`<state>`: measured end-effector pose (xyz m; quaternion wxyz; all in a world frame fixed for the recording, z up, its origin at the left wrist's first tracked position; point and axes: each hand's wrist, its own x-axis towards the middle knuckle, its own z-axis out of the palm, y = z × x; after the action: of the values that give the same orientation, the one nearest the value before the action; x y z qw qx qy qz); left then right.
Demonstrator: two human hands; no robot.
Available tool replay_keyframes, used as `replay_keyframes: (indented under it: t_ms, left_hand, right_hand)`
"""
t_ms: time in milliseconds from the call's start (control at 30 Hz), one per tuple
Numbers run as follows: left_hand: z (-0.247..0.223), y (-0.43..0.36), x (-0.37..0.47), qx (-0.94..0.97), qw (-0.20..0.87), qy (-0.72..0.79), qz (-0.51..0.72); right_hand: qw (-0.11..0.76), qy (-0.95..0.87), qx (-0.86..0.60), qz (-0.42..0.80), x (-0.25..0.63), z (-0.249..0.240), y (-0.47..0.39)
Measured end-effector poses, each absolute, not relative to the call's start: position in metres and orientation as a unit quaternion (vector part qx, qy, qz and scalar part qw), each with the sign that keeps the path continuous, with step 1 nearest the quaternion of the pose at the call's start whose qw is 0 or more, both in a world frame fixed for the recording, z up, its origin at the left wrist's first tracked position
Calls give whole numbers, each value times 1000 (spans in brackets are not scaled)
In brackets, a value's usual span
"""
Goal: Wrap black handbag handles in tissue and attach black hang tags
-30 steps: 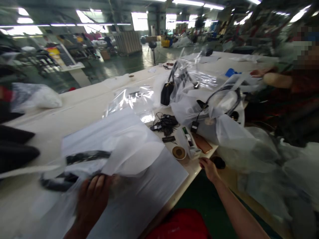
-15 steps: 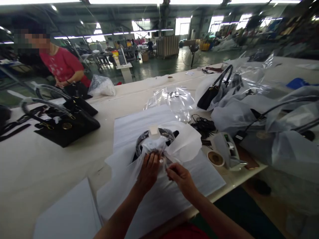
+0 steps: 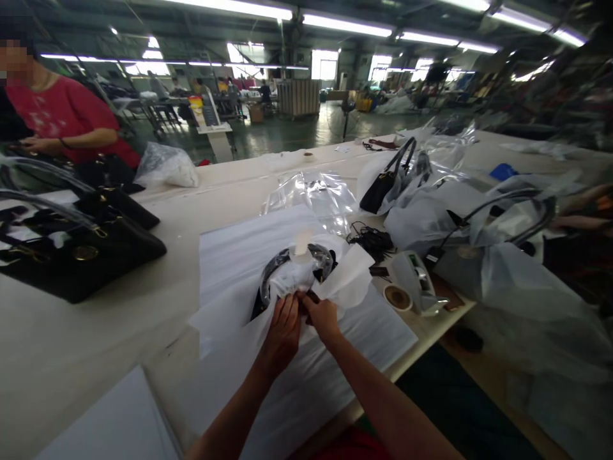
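Observation:
White tissue paper (image 3: 249, 358) wraps a dark bag in front of me, and the bag's plastic-covered handles (image 3: 274, 263) stand up out of it. My left hand (image 3: 282, 329) is closed at the near side of the bundle, its fingers together on the paper. Right beside it, my right hand (image 3: 320, 314) is closed too, fingertips pinched at the same spot; whatever lies between them is too small to make out. A loose flap of paper (image 3: 348, 276) sticks up to the right of the handles.
Black handbags (image 3: 115, 246) stand at the left, near a person in red (image 3: 71, 118). Tape roll (image 3: 397, 297), tape dispenser (image 3: 421, 284) and black cords (image 3: 371, 241) lie at right, before wrapped bags (image 3: 517, 275). Clear plastic (image 3: 313, 191) lies beyond. Another person's hands (image 3: 587, 207) show far right.
My right hand has moved left and up to meet my left hand at the paper. The view has shifted to the right, and another person's hands have appeared at the right edge.

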<state>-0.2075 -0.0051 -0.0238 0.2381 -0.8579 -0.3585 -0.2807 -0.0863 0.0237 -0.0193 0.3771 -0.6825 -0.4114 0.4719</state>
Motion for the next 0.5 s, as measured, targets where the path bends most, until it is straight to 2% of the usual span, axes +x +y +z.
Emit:
replay_keyframes:
  t_ms: [100, 200, 367, 500]
  left_hand:
    - [-23, -3, -209, -858, 237, -353, -288]
    - [-21, -1, -212, -862, 229, -341, -297]
    - [-17, 2, -214, -866, 232, -316, -310]
    - [-11, 2, -213, -868, 227, -294, -330]
  right_hand:
    - [311, -451, -714, 437, -83, -14, 25]
    - [286, -496, -714, 403, -78, -18, 23]
    - [233, -522, -721, 392, -58, -46, -5]
    - [227, -525, -726, 383, -21, -68, -40]
